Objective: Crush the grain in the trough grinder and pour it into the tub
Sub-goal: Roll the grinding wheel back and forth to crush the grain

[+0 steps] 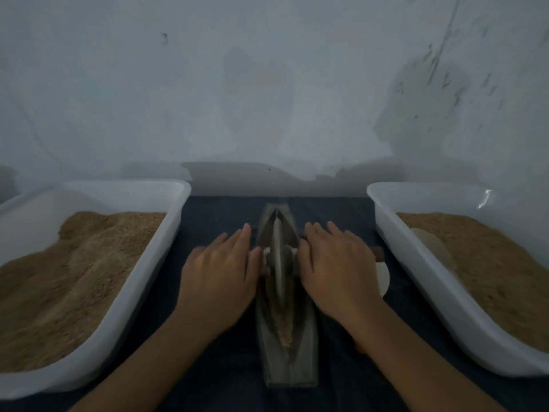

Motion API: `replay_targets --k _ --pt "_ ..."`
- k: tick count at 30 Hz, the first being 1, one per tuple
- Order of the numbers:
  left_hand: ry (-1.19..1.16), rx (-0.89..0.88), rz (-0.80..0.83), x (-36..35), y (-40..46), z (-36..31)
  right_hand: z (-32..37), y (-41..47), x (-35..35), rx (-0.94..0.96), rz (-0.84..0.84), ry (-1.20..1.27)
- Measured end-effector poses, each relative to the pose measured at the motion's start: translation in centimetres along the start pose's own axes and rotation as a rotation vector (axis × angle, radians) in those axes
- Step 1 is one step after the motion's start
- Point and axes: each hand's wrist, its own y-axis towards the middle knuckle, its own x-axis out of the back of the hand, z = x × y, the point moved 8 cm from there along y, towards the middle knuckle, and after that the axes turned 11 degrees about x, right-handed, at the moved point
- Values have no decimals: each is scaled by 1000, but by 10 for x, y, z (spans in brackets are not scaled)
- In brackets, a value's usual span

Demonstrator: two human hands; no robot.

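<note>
The grinder sits on the dark cloth between two tubs. The left hand and right hand lie flat, fingers straight, apparently pressing the wheel's axle.

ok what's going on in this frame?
A person is crushing grain in a trough grinder on a dark cloth. The left hand and right hand lie flat on either side of the upright grinding wheel, seemingly on its axle. Some grain sits in the trough's near end. White tubs of grain stand on the left and right.
</note>
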Motion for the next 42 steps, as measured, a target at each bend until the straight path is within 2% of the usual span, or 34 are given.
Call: replay_targets --k 3,6,11,14,16,19,25,27,30,35,39,42 --pt "-114 -59 -59 18 -49 8 15 -38 25 80 -103 -6" --pt "-114 -21 -34 15 -50 12 17 -32 28 90 -144 -37" --pt "77 99 69 -16 34 -3 -13 41 -16 -86 94 -14" --pt "91 144 137 -34 83 -10 -39 72 -40 -182 227 50" --pt "99 119 188 -40 93 -12 -41 73 -45 -179 273 66" --pt "75 82 193 -32 53 -2 -23 38 -27 -86 175 80" --pt "-68 -43 -28 9 -48 7 11 -42 19 74 -79 25" --pt "-66 -5 -5 7 -40 6 9 -35 17 63 -60 36" --pt "-2 55 73 -10 5 -1 -2 5 -7 -9 80 62" --pt "44 184 150 -36 98 -5 -38 78 -34 -226 206 136" --pt "121 98 75 -22 68 -9 -27 57 -30 -131 194 84" --pt "-38 -30 34 -1 9 -5 -6 1 -7 -5 41 88"
